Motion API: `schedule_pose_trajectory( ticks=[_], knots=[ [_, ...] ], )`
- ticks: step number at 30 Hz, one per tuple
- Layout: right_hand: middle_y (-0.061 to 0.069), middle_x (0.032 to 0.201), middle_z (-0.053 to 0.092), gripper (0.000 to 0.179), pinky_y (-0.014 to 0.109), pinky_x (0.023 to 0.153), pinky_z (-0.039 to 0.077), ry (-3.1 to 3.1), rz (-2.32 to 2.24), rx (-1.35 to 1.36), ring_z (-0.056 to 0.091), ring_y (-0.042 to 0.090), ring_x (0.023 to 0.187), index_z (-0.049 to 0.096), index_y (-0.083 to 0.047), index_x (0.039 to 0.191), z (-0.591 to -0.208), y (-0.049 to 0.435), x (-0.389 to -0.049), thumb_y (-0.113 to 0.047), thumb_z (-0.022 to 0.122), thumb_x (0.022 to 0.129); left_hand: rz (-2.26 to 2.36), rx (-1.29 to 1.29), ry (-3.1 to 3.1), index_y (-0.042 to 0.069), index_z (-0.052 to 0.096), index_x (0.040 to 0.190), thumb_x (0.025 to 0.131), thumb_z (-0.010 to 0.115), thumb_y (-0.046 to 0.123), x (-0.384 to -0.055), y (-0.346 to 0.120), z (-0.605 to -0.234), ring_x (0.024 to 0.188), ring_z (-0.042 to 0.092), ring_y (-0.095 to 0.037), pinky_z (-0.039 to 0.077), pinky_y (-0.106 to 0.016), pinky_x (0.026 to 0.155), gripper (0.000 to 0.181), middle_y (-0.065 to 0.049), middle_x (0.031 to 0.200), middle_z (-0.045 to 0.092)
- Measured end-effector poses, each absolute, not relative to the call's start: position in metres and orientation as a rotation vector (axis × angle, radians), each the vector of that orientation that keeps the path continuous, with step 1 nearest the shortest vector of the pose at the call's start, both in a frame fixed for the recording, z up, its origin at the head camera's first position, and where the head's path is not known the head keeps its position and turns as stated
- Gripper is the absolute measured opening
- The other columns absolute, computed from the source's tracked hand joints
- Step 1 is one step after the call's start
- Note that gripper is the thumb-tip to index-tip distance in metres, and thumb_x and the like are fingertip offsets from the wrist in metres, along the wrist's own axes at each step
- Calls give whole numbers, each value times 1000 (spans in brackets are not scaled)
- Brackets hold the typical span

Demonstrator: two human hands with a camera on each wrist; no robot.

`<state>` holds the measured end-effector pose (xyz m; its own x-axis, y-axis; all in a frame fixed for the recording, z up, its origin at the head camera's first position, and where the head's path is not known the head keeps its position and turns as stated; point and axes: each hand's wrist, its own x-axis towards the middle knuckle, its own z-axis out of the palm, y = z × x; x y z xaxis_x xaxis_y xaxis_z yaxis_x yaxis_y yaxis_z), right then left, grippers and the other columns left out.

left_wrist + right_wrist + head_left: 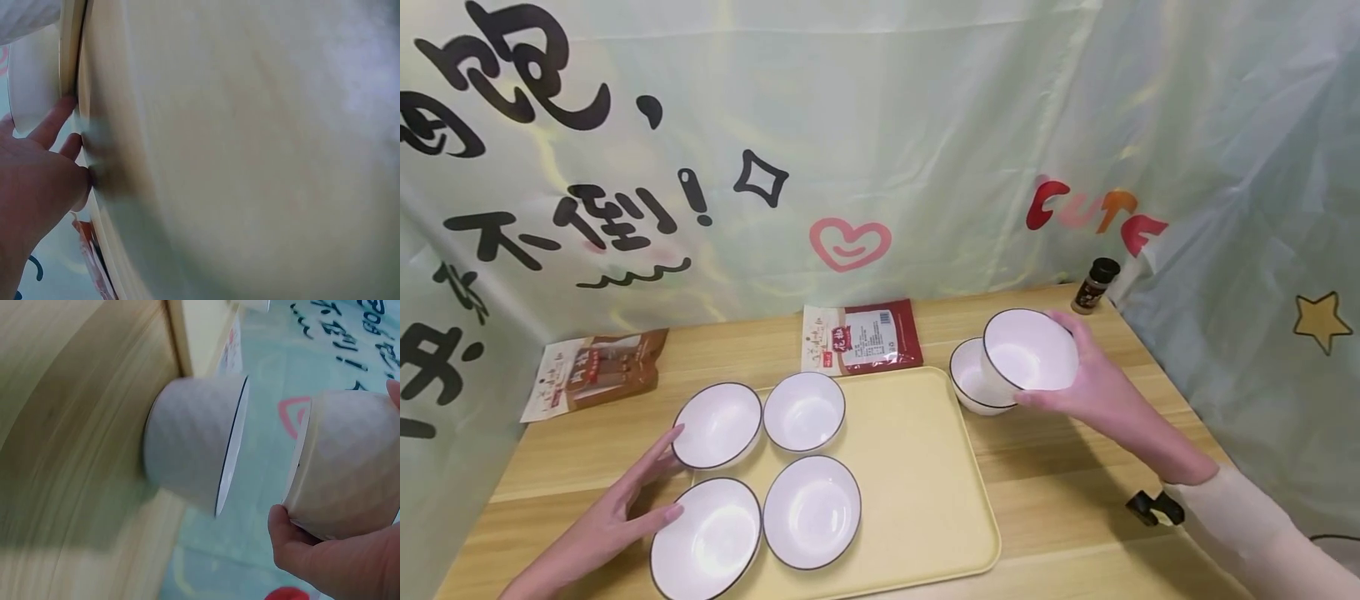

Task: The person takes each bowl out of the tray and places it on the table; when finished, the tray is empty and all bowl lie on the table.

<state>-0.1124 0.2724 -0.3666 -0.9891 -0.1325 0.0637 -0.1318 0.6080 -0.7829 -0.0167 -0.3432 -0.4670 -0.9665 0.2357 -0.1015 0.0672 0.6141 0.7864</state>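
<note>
My right hand (pixel 1086 379) grips a white, dark-rimmed bowl (pixel 1032 350) by its side, tilted so its inside faces the head camera. In the right wrist view, the held bowl (pixel 353 465) is apart from a second white bowl (pixel 194 440), which stands on the table beside the tray. On the yellow tray (pixel 917 467), several similar bowls stand in two rows at the left. My left hand (pixel 613 521) lies beside them, index fingertip at the far left bowl (pixel 718 425), thumb at the near left bowl (pixel 707 542). In the left wrist view, that hand (pixel 40 181) has extended fingers.
A red-and-white packet (pixel 861 337) lies behind the tray, and a brown-and-white one (pixel 593 373) at the back left. A black-capped spice jar (pixel 1096 286) stands in the back right corner. Printed fabric (pixel 955 167) hangs behind the wooden table (pixel 1060 517). Part of another bowl's rim (pixel 1337 546) shows far right.
</note>
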Motion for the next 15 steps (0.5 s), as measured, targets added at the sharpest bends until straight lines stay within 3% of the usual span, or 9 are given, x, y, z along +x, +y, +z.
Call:
schedule_pose_trajectory(
  ticks=[1,3,4,8,9,11,12,15],
  knots=[
    [29,159,41,121,59,97,51,2821,-1364,-211,54,49,128,20,-8,171,-367,276,-115,-27,99,81,1285,246,2638,34,12,177,106,73,15,-17,-343,-467,132,39,17,45,-70,107,96,-26,162,47],
    [30,159,40,122,54,96,50,2831,-1353,-170,53,49,128,18,-9,172,-369,282,-119,-28,99,82,1285,245,2641,34,12,177,106,73,14,-16,-343,-467,132,40,16,45,-68,108,96,-27,161,48],
    [31,159,40,122,51,95,50,2839,-1347,-149,52,49,129,18,-9,172,-370,286,-121,-29,99,82,1295,247,2639,34,12,177,106,73,14,-16,-344,-467,131,39,16,43,-73,106,96,-27,161,48],
    [31,158,39,119,32,89,47,2857,-1366,-111,50,48,129,19,-8,172,-375,302,-128,-28,97,85,1263,258,2666,33,13,177,105,74,14,-15,-344,-468,133,41,15,49,-36,105,96,-25,160,50],
    [30,160,38,119,27,88,45,2859,-1371,-105,49,47,130,18,-8,172,-376,306,-129,-28,97,85,1268,257,2663,33,13,177,105,73,14,-16,-344,-468,132,41,15,48,-36,106,96,-25,160,50],
    [29,165,33,119,21,86,42,2858,-1394,-90,46,47,133,16,-7,173,-379,313,-131,-26,95,87,1291,248,2643,34,13,177,106,73,14,-16,-344,-468,132,40,16,47,-47,111,96,-26,161,48],
    [29,167,31,119,19,86,41,2855,-1403,-77,45,47,135,15,-6,173,-381,317,-132,-26,95,87,1304,242,2630,34,13,177,106,73,14,-16,-344,-468,132,39,16,45,-59,112,96,-27,161,48],
    [30,170,27,121,19,87,38,2856,-1412,-41,41,48,137,11,-5,174,-386,325,-135,-25,94,88,1341,224,2598,34,12,177,106,72,14,-17,-342,-468,130,38,17,33,-86,102,95,-30,162,45]
  ],
)
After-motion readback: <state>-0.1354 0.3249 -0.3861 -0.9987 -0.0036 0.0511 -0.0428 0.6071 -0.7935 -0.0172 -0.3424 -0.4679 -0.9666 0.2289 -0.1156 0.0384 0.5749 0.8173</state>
